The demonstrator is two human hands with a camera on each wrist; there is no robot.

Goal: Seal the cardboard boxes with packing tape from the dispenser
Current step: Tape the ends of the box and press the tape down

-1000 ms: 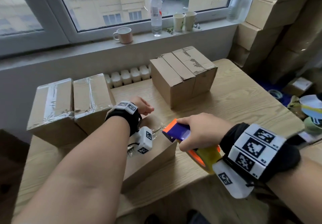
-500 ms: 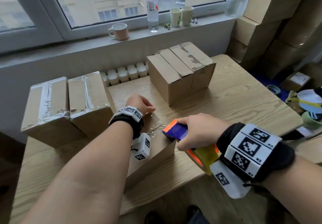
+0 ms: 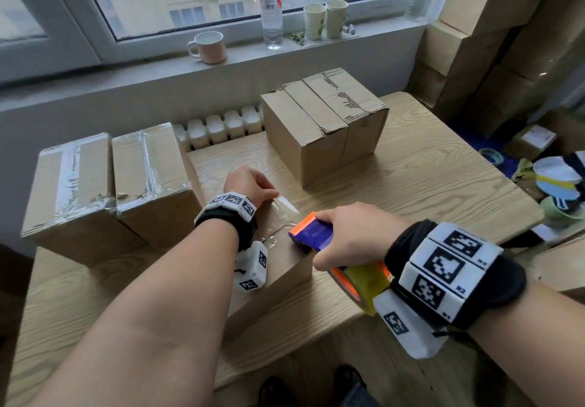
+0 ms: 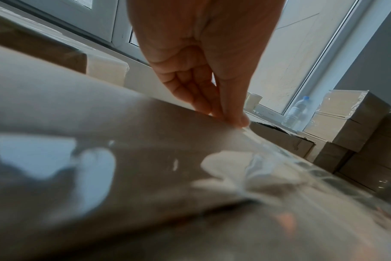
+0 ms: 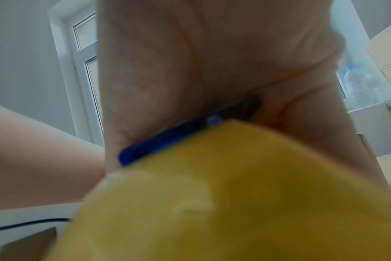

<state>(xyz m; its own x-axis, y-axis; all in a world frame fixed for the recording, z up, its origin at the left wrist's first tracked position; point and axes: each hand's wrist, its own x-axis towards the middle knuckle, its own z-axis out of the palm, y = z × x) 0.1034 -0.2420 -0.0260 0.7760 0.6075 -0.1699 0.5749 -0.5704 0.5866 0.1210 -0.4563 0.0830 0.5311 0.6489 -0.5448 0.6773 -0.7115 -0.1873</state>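
On the near box (image 3: 278, 267), at the table's (image 3: 427, 185) front edge, my left hand's (image 3: 250, 185) fingertips pressed the tape (image 3: 285, 213) end down while my right hand (image 3: 354, 235) clenched the dispenser (image 3: 311, 232). Slack tape risked wrinkling or lifting if that pressure slipped.

Five boxes (image 3: 323, 128), one dispenser (image 3: 311, 235).

left hand (image 3: 250, 185) – far of right, palm down, straight fingers (image 4: 196, 95) and thumb pressed flat together at tips | right hand (image 3: 351, 235) – near right, knuckles up, fingers curled in a closed grip | both forearms bare, reaching forward, banded at wrists
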